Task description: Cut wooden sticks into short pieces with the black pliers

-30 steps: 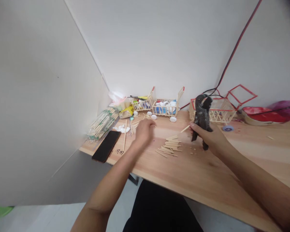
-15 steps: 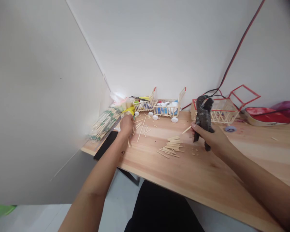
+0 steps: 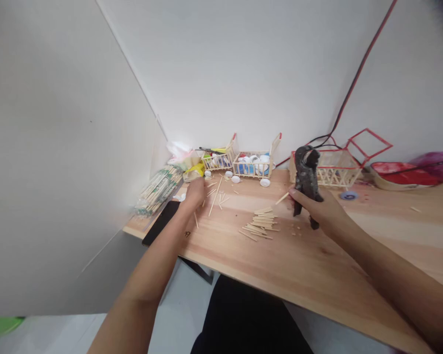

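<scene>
My right hand (image 3: 323, 212) is closed round the handles of dark pliers (image 3: 304, 177), held upright with the jaws up. A short wooden stick (image 3: 282, 198) lies by its thumb. My left hand (image 3: 195, 193) reaches to the far left of the wooden table (image 3: 317, 260), its fingers curled over loose long sticks (image 3: 216, 192) near a yellow packet (image 3: 195, 171). What the left hand's fingers hold is hidden. A pile of cut sticks (image 3: 261, 222) lies between the two hands.
Small stick-built carts (image 3: 254, 164) with bottle caps stand along the wall. A red-edged stick frame (image 3: 335, 169) is behind the pliers. A bundle of packed sticks (image 3: 158, 189) and a black phone (image 3: 158, 223) lie at the table's left end. Red cable (image 3: 354, 78) runs up the wall.
My left hand has moved left and away across the table, from near the cut pile to the loose sticks by the yellow packet. My right hand holds the pliers in the same place.
</scene>
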Available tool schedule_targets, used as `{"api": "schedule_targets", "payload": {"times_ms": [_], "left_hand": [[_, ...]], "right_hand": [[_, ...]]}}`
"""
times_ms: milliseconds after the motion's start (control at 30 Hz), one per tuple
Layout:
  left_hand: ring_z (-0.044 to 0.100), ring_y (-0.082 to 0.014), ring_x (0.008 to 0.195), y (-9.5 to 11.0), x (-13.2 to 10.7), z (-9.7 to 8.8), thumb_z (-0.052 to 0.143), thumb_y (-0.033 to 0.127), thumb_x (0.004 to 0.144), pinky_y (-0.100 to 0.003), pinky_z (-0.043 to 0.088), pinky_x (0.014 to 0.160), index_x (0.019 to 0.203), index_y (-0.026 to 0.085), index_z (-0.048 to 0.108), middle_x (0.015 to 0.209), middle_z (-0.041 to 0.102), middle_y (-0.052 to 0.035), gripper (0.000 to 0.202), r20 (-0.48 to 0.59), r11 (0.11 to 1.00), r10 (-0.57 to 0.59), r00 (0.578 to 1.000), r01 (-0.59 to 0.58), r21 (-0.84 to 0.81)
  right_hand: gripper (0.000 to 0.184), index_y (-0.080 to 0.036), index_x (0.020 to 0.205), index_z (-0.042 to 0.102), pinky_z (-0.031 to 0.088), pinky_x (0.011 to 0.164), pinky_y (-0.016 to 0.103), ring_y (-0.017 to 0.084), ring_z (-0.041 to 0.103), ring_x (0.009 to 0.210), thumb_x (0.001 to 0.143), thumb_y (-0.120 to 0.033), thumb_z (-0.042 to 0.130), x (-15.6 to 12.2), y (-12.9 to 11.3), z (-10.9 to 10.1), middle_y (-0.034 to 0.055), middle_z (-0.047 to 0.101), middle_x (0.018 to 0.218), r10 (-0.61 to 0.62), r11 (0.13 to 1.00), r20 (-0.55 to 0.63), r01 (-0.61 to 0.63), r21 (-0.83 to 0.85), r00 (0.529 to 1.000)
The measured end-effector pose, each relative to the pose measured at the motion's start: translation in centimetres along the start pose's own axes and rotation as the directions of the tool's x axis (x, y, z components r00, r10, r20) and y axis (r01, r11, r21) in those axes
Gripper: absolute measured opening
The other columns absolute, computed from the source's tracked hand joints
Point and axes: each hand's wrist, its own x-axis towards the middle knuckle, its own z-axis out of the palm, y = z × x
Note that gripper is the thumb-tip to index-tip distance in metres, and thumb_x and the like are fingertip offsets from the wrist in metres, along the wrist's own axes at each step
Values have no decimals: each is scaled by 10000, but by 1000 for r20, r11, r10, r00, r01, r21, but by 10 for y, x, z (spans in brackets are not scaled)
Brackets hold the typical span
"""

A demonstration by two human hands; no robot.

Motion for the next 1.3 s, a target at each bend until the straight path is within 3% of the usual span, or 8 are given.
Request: {"api": "schedule_targets", "payload": {"times_ms": [133,233,300,367,467,600,900,1300], "left_hand": [[604,-159,713,10,-16,-5,568,125,794,-254,423,661,944,117,672,790,695,-61,182,-7,981,-3,1000,2,-194],[583,-104,609,33,-39,1,629,222,809,-222,419,596,936,108,679,810,715,-68,178,196,818,51,979,72,-571],[614,-108,630,52,-57,9,711,249,759,-209,422,574,863,102,673,824,725,-90,184,390,565,135,911,253,-785],[672,-143,703,71,-74,18,783,268,704,-213,453,595,815,99,660,846,737,-117,236,532,429,216,819,410,-805],[722,-200,780,92,-90,29,818,294,686,-236,498,652,790,96,640,864,745,-140,286,641,405,277,715,519,-753],[739,-234,763,106,-97,36,820,318,701,-286,533,706,814,112,602,841,751,-139,320,691,406,319,649,565,-718],[739,-215,746,110,-100,38,815,271,711,-286,543,724,844,96,630,840,754,-143,287,699,430,336,631,558,-710],[735,-215,726,119,-108,40,840,251,654,-285,546,712,792,86,684,779,752,-125,266,633,363,261,729,533,-764]], "right_hand": [[446,-183,602,589,426,517,274,150,536,560,669,-609,703,-1,-4,1,30,591,589,-3,1000,22,3,8,1000],[420,-179,647,623,420,501,276,155,536,551,660,-589,717,-4,-9,2,34,600,591,27,999,48,-28,31,998],[402,-174,673,632,424,503,275,155,540,552,678,-568,710,-6,-12,3,33,604,595,42,998,89,-45,40,995],[393,-169,677,627,433,524,272,150,543,560,701,-555,695,-8,-14,3,29,601,600,45,998,134,-49,30,990],[382,-169,672,606,435,554,269,140,538,570,734,-542,663,-8,-13,3,15,582,602,-7,1000,197,4,20,980],[349,-178,680,582,425,553,266,131,523,560,747,-513,654,-4,-8,3,1,564,602,-53,999,246,49,21,968],[320,-191,641,561,404,548,270,136,501,546,741,-483,646,-2,-1,4,-14,535,552,-78,993,213,96,-75,974],[323,-158,730,677,423,539,258,146,548,572,761,-476,631,-4,-7,2,15,605,605,-67,996,188,77,-48,980]]}}
